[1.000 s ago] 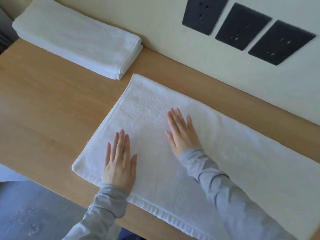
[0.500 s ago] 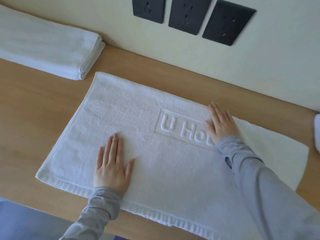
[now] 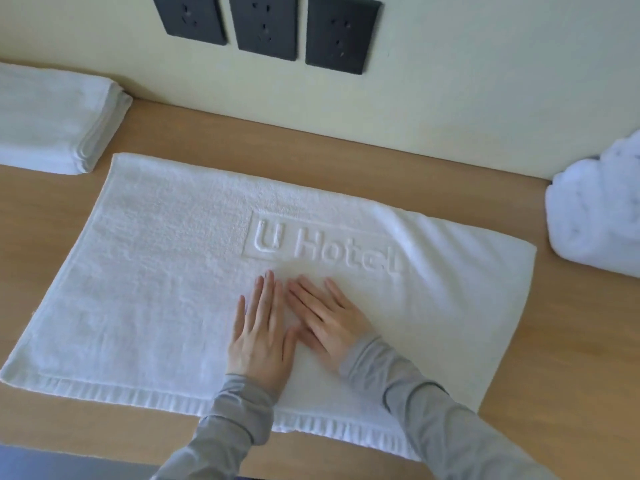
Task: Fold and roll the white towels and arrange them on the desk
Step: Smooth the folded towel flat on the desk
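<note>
A white towel [image 3: 156, 271] with raised "U Hotel" lettering lies spread flat across the wooden desk [image 3: 571, 358]. My left hand [image 3: 259, 334] rests palm down on the towel's middle, fingers together and straight. My right hand [image 3: 325, 320] lies flat right beside it, fingers slightly spread, angled toward the left hand and touching it at the thumb side. Neither hand holds anything. Both sleeves are grey. A stack of folded white towels [image 3: 52, 123] sits at the back left. A rolled white towel [image 3: 599, 209] stands at the right edge by the wall.
Three black wall sockets [image 3: 266, 26] are on the cream wall behind the desk. The desk's front edge runs along the bottom left, with grey floor [image 3: 52, 464] below it. Bare wood shows to the right of the spread towel.
Both hands have slid together to the towel's middle: the right hand came back from the lettering, the left moved right. The view shifted right, revealing the rolled towel.
</note>
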Motion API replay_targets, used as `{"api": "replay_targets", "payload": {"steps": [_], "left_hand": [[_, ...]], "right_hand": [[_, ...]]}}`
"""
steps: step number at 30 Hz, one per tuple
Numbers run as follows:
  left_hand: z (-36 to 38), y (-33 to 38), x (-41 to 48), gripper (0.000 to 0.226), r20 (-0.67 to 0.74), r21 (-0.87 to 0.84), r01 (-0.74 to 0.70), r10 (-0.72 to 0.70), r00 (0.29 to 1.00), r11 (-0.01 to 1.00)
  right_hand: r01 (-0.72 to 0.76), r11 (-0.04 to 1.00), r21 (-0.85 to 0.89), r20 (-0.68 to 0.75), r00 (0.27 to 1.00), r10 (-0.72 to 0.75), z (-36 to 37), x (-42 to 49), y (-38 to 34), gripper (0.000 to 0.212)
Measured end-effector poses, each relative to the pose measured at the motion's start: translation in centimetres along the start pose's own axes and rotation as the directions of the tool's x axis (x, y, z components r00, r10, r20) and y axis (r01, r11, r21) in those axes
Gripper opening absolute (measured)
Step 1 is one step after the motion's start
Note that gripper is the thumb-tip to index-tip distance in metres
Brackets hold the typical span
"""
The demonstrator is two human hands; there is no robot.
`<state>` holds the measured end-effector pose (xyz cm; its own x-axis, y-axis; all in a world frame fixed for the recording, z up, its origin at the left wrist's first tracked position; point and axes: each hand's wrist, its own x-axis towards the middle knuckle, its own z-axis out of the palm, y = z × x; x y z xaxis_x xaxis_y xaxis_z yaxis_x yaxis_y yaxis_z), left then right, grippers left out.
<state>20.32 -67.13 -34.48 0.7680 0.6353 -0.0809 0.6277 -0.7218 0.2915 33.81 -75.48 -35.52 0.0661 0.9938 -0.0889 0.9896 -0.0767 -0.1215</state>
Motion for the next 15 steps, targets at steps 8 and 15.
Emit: {"api": "replay_targets", "payload": {"steps": [8, 15], "left_hand": [[1.5, 0.2, 0.1, 0.07, 0.01, 0.094, 0.048, -0.049, 0.999, 0.994], [1.7, 0.3, 0.2, 0.07, 0.01, 0.112, 0.064, -0.065, 0.998, 0.992]], "right_hand": [[-0.472, 0.881, -0.008, 0.022, 0.881, 0.472, -2.1, -4.0, 17.6, 0.054], [-0.57, 0.807, 0.157, -0.025, 0.814, 0.58, -3.2, -5.4, 19.9, 0.056]]}}
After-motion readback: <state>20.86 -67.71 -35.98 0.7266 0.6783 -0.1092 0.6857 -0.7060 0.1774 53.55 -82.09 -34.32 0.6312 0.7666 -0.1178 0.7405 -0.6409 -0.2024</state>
